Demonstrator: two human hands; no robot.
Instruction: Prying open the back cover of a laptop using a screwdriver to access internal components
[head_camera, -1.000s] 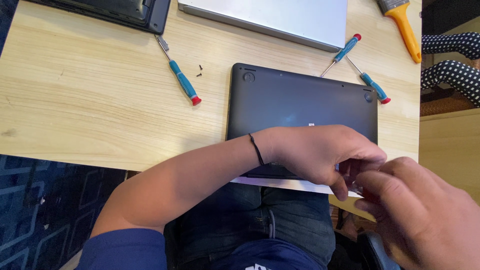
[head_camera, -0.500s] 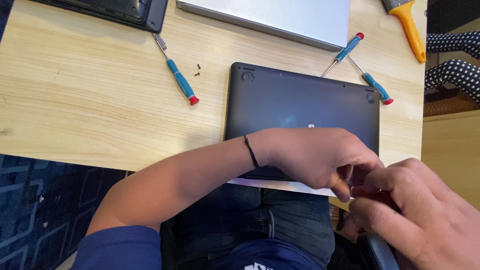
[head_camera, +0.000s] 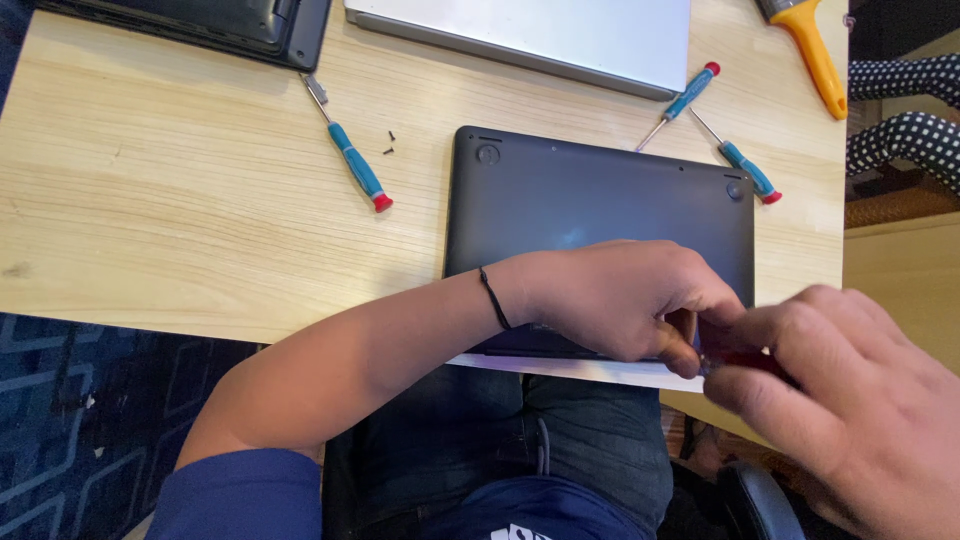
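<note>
1. The desk (head_camera: 180, 230) carries everything. Its near edge runs just in front of my lap, and its left half is bare wood, the widest open room for moving.
2. The dark laptop (head_camera: 600, 200) lies bottom-up, overhanging the near desk edge, which brings its near-right corner over my lap where both hands meet.
3. A silver laptop (head_camera: 540, 35) lies closed along the far edge, and a black laptop base (head_camera: 230, 20) sits at the far-left corner, both well apart from my hands.
4. My left hand (head_camera: 610, 300) rests on the dark laptop's near edge, fingers curled down, pressing it steady.
5. My right hand (head_camera: 850, 400) is closed, pinching something small with a red part at that corner; I cannot tell what.
6. A yellow-handled brush (head_camera: 815, 55) lies at the far-right corner.
7. One blue screwdriver (head_camera: 355, 170) lies left of the laptop; two more (head_camera: 690, 95) cross near its far-right corner.
8. Tiny black screws (head_camera: 389, 142) sit just beside the left screwdriver, clear of any edge.
</note>
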